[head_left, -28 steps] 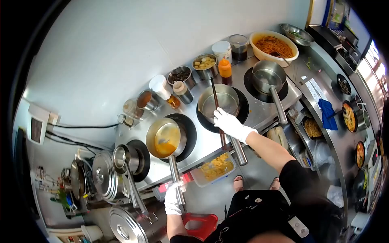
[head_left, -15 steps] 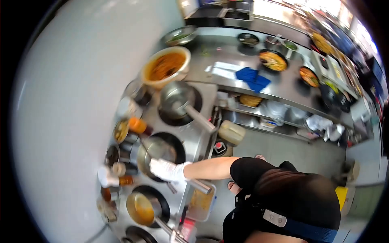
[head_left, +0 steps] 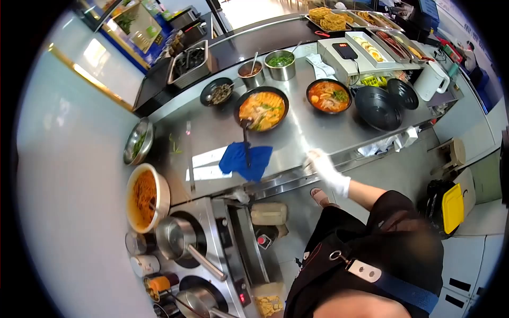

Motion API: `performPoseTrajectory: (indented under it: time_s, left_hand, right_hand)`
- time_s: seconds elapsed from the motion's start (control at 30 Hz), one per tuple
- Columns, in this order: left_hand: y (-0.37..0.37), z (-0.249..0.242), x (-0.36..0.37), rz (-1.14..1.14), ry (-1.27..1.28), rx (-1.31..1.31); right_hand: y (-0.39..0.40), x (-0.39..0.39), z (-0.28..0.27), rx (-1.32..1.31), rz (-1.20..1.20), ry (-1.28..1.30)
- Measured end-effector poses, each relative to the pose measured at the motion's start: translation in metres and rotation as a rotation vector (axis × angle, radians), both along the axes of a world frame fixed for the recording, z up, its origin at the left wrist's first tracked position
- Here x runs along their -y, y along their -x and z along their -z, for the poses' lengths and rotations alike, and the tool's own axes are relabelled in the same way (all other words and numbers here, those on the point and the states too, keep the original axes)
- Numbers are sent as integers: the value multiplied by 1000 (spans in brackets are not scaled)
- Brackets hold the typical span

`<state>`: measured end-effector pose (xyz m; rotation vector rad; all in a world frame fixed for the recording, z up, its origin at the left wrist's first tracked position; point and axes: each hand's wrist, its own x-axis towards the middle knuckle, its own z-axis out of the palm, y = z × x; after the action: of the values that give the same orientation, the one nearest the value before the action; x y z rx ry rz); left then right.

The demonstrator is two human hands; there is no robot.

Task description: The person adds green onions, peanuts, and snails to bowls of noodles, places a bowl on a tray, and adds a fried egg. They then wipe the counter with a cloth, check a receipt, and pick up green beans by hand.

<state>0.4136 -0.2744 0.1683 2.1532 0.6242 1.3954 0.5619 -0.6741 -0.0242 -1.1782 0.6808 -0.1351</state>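
My right hand point(head_left: 322, 165), in a white glove, is over the front edge of the steel counter point(head_left: 212, 119). It is blurred, but its fingers look loosely apart and nothing shows in them. Nearest to it on the counter are a black bowl of red soup point(head_left: 328, 96) and a blue cloth point(head_left: 260, 165) with a dark-handled utensil point(head_left: 247, 143) across it. That utensil's head rests in a larger black bowl point(head_left: 261, 110) of noodle-like food. My left hand is out of view; only part of that arm shows at the bottom edge.
Left is a stove with a saucepan point(head_left: 177, 238), another pot point(head_left: 197, 302) and a white tub of reddish-brown food point(head_left: 165, 193). Farther back stand steel pots of greens point(head_left: 281, 64) and sauce point(head_left: 251, 75). Right are black bowls point(head_left: 378, 108), a white kettle point(head_left: 430, 80) and a yellow-lidded bin point(head_left: 453, 208).
My view has swung from the stove toward the counter. My right hand has left the stove pot for the counter edge. My left hand, earlier at a pan handle, has left the view.
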Motion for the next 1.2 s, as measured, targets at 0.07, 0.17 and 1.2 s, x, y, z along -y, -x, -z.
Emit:
performPoseTrajectory:
  time_s: [0.07, 0.17, 1.2]
  left_hand:
    - [-44, 14, 56, 169, 19, -108]
    - [-129, 66, 134, 698, 480, -454]
    - [-376, 217, 242, 901, -97, -838]
  right_hand:
    - [-22, 99, 21, -127, 306, -152]
    - [-35, 188, 44, -42, 446, -149]
    - [-63, 229, 50, -67, 546, -87]
